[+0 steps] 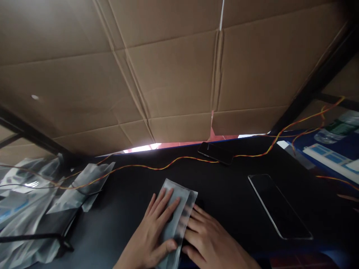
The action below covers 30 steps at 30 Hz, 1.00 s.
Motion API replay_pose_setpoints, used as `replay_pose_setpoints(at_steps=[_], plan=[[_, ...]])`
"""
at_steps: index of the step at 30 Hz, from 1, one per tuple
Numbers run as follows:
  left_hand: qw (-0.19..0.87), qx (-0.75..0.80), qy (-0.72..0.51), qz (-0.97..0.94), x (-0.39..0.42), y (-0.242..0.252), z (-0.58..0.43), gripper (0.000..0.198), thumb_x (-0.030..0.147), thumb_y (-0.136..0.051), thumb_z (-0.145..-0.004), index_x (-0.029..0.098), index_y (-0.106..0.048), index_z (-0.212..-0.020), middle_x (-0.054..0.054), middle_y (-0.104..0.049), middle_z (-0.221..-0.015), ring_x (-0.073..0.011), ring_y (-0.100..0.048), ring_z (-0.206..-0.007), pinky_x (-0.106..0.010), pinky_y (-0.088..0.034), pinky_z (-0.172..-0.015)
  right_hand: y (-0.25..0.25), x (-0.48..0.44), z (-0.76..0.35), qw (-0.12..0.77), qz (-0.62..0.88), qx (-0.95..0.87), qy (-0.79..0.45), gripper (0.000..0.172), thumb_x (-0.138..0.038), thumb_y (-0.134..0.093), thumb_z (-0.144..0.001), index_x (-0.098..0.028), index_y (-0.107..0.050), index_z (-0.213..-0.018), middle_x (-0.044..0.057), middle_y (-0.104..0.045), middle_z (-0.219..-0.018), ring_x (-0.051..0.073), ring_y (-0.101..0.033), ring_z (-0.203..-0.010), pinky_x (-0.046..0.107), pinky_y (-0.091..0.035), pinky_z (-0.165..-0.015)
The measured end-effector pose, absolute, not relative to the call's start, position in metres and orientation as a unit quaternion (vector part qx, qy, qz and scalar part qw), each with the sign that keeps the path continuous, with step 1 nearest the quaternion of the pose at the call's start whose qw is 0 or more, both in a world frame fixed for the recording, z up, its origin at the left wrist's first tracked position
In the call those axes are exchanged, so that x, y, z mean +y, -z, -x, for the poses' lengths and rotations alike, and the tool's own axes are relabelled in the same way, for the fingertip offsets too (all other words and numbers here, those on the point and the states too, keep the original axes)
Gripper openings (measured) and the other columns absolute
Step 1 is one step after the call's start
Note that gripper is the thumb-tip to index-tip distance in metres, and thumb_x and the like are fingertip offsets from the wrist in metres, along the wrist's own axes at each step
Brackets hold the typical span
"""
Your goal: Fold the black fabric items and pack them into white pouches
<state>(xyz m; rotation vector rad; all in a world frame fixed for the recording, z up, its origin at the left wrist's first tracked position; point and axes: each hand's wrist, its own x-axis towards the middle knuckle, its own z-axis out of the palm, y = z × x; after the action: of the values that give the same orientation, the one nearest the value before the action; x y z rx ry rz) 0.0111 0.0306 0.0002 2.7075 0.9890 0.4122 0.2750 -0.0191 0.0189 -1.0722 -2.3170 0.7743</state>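
Note:
A translucent plastic sleeve (181, 203) lies on the black table at the bottom centre, tilted slightly to the right. Something flat and pale grey shows inside it. My left hand (155, 228) rests flat on the sleeve's left part, its fingers spread and pointing away from me. At the sleeve's right edge is my right hand (203, 233), its fingers bent and slightly apart, with the fingertips partly hidden at or under the clear edge. Whether they pinch the edge cannot be made out.
A large phone-like slab (280, 205) lies to the right, a smaller dark phone (215, 153) behind. Yellow-red wires (157, 168) cross the table (126, 198). Plastic bags (30, 209) lie left; a bottle (338, 127) lies far right. Cardboard (174, 74) hangs behind.

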Motion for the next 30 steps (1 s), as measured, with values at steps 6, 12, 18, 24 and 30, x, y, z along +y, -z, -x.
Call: replay_pose_setpoints(at_steps=[6, 12, 18, 24, 30], plan=[[0.174, 0.303, -0.163, -0.923, 0.034, -0.001, -0.017, 0.098, 0.092, -0.028, -0.098, 0.033, -0.026, -0.177, -0.01, -0.015, -0.187, -0.044, -0.022, -0.169, -0.072, -0.023, -0.132, 0.016, -0.023, -0.241, 0.271, 0.365, -0.852, -0.26, 0.044, -0.023, -0.061, -0.11, -0.03, -0.061, -0.153, 0.001, -0.072, -0.151, 0.021, -0.067, -0.139, 0.037, -0.041, -0.129], [0.155, 0.326, -0.134, -0.923, 0.027, -0.002, -0.016, 0.108, 0.098, -0.037, -0.091, 0.034, -0.023, -0.178, -0.011, -0.016, -0.186, -0.048, -0.021, -0.168, -0.076, -0.038, -0.125, 0.015, -0.019, -0.219, 0.337, 0.433, -0.806, -0.22, 0.05, -0.034, -0.06, -0.111, -0.024, -0.053, -0.16, 0.011, -0.065, -0.158, 0.028, -0.063, -0.145, 0.046, -0.047, -0.126], [0.133, 0.339, -0.161, -0.917, 0.024, -0.001, -0.013, 0.096, 0.091, -0.034, -0.098, 0.035, -0.027, -0.177, -0.009, -0.021, -0.185, -0.0465, -0.027, -0.167, -0.073, -0.041, -0.125, 0.002, -0.023, -0.234, 0.324, 0.418, -0.799, -0.285, 0.052, -0.031, -0.063, -0.11, -0.029, -0.054, -0.161, 0.006, -0.063, -0.161, 0.024, -0.058, -0.15, 0.04, -0.043, -0.129], [0.165, 0.326, -0.177, -0.914, 0.035, -0.004, -0.017, 0.089, 0.084, -0.038, -0.104, 0.034, -0.028, -0.176, -0.009, -0.017, -0.187, -0.0421, -0.033, -0.165, -0.061, -0.044, -0.127, 0.001, -0.026, -0.265, 0.269, 0.414, -0.826, -0.272, 0.058, -0.018, -0.067, -0.104, -0.03, -0.057, -0.159, 0.005, -0.065, -0.16, 0.024, -0.052, -0.155, 0.043, -0.037, -0.133], [0.154, 0.307, -0.156, -0.926, 0.032, 0.0, -0.035, 0.108, 0.094, -0.045, -0.093, 0.031, -0.025, -0.177, -0.014, -0.011, -0.187, -0.0495, -0.019, -0.168, -0.076, -0.032, -0.127, 0.018, -0.018, -0.244, 0.295, 0.408, -0.839, -0.208, 0.067, -0.028, -0.066, -0.106, -0.018, -0.044, -0.168, 0.017, -0.058, -0.164, 0.031, -0.054, -0.154, 0.048, -0.044, -0.128]])
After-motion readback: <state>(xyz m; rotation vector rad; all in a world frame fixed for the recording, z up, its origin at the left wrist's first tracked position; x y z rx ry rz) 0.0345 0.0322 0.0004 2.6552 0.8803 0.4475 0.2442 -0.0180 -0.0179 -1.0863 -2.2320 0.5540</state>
